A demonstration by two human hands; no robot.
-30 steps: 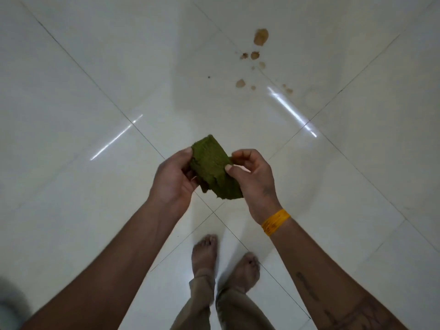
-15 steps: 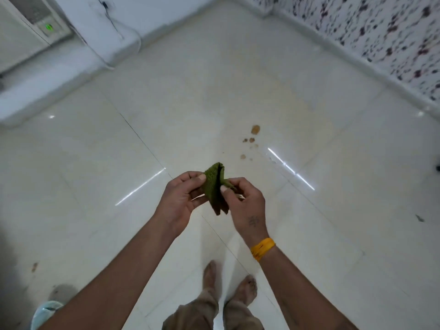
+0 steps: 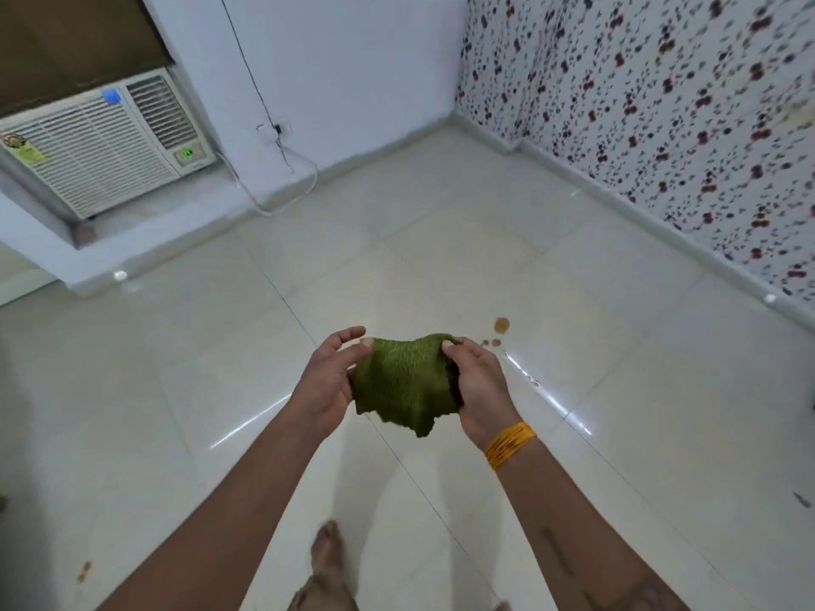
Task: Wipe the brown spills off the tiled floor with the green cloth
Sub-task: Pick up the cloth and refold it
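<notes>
At the centre of the frame the cloth (image 3: 403,381) is hanging between 2 hands, the left hand (image 3: 326,383) lying at its left edge and the right hand (image 3: 478,385) at its right edge, both touching it. The spills (image 3: 501,325) are sitting on the tiled floor (image 3: 176,368) just right of the right hand and slightly above it. In the upper left an air conditioner (image 3: 101,143) is sitting on a ledge (image 3: 167,240), with a cable (image 3: 282,169) trailing down the wall to its right. A patterned wall (image 3: 661,103) is filling the upper right. A foot (image 3: 326,544) is standing at the bottom centre, below the hands.

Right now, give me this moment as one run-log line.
phase: pre-wipe | green cloth: held between left hand and right hand | brown spills: on tiled floor, unwiped
</notes>
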